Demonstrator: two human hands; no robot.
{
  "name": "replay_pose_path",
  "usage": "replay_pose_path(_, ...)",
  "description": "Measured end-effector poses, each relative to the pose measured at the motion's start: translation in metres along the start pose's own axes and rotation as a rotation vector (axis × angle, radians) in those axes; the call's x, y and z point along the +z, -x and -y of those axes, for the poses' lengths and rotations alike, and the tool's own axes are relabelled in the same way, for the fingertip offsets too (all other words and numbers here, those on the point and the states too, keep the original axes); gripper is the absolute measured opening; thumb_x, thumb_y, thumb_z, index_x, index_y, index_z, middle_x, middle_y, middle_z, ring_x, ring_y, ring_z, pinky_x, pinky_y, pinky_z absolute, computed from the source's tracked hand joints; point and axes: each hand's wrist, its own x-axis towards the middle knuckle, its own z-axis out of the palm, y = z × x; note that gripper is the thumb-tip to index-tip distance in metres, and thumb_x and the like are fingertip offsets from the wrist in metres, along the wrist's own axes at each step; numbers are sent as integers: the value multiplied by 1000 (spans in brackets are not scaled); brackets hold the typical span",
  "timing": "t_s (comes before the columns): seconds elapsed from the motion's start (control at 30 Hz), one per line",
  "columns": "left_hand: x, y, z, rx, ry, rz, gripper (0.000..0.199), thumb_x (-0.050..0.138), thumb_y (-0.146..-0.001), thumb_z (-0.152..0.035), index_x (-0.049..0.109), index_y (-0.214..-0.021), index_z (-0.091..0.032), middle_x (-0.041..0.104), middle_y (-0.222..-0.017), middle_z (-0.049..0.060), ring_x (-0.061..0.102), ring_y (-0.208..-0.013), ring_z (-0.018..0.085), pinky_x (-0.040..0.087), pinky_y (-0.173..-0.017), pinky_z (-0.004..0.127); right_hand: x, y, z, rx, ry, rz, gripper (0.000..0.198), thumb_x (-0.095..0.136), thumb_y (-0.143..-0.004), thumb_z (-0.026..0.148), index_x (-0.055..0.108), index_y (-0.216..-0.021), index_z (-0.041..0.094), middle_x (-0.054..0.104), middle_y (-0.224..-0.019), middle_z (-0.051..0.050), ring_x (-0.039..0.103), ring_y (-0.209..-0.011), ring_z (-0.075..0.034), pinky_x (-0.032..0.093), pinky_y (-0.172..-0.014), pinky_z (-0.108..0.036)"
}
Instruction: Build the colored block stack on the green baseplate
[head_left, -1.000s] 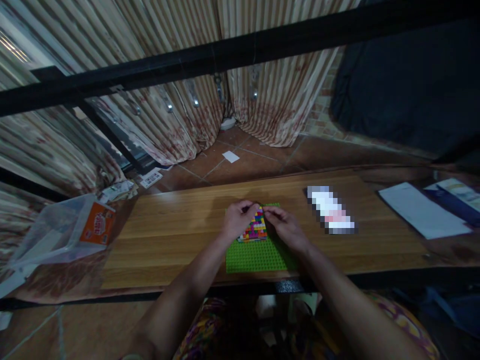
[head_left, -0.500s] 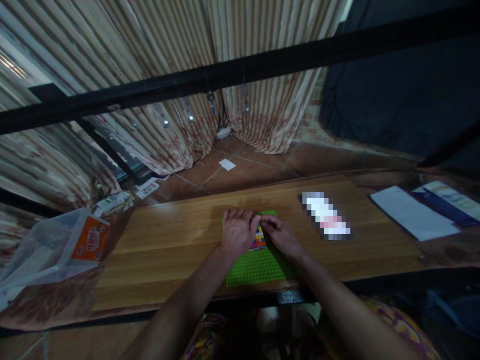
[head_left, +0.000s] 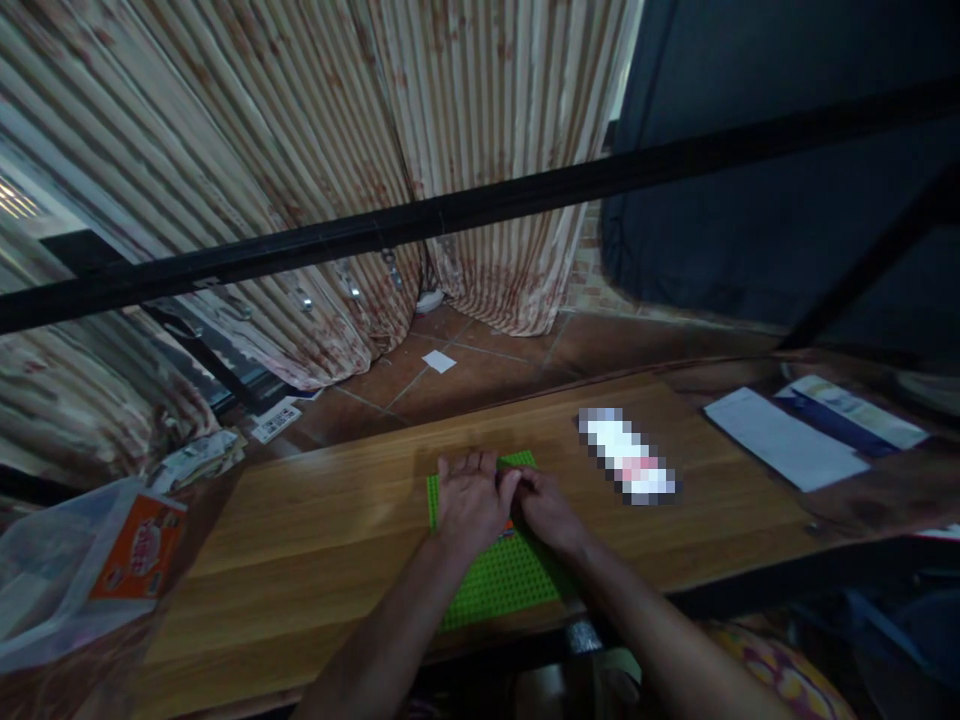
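A green studded baseplate (head_left: 506, 580) lies on the wooden board, near its front edge. My left hand (head_left: 472, 503) rests flat over the plate's upper left part, fingers stretched forward and its thumb towards my right hand. Against that thumb, my right hand (head_left: 549, 512) has its fingers curled together at the plate's upper right; whatever they pinch is too small or hidden. A sliver of coloured bricks (head_left: 508, 528) shows between the hands, the rest covered by my left hand.
A pixelated bright phone-like object (head_left: 626, 455) lies right of the plate on the wooden board (head_left: 315, 540). Farther right are white paper (head_left: 780, 437) and a blue packet (head_left: 855, 415). A clear plastic box (head_left: 64, 570) with an orange label stands left. A black bar crosses behind.
The view has shifted, so the table sits lower and slightly left. My left hand now covers more of the coloured bricks, and my right fingers are more curled beside its thumb.
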Motion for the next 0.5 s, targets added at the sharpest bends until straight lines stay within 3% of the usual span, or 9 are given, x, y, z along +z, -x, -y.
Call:
replay_pose_path(0.17, -1, -1, 0, -10, -83, 54, 48, 29, -93, -49, 63, -95, -15, 67, -92, 16, 61, -89, 29, 39, -84, 43, 2, -2, 2, -26, 93, -38, 23, 47, -79, 28, 67, -75, 18, 68, -73, -3, 58, -68, -18, 46, -67, -30)
replay_pose_path(0.5, 0, -3, -2, -6, -163, 57, 50, 26, -94, -49, 61, -94, -14, 66, -90, 15, 61, -87, 28, 40, -77, 40, 4, -2, 2, -7, 175, -46, 26, 44, -83, 25, 69, -85, 19, 70, -84, -7, 63, -78, -20, 47, -75, -33)
